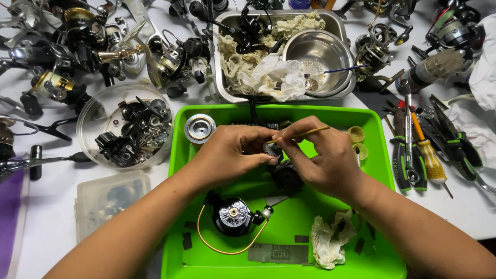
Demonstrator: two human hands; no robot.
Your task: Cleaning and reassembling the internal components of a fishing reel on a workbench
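So you've got your hands right over the far half of the green tray. Your left hand is pinching a small toothed gear between thumb and fingertips, held just above the tray. Your right hand grips a thin yellow-handled brush; its long axis runs nearly level, tilted a bit up to the right, and the working end points left, down onto the gear. A black reel body sits under your right palm, mostly hidden.

Label-wise: there's a flat grey rectangular plate with stamped lettering lying at the near edge of the tray, and a few small dark tape strips stuck around it. A black rotor with a gold wire bail lies just above that plate, with a crumpled rag to the right.

On the worktop left of the tray sits a round clear tub of black parts, and nearer you a rectangular clear plastic box. The screwdrivers and pliers lie to the right.
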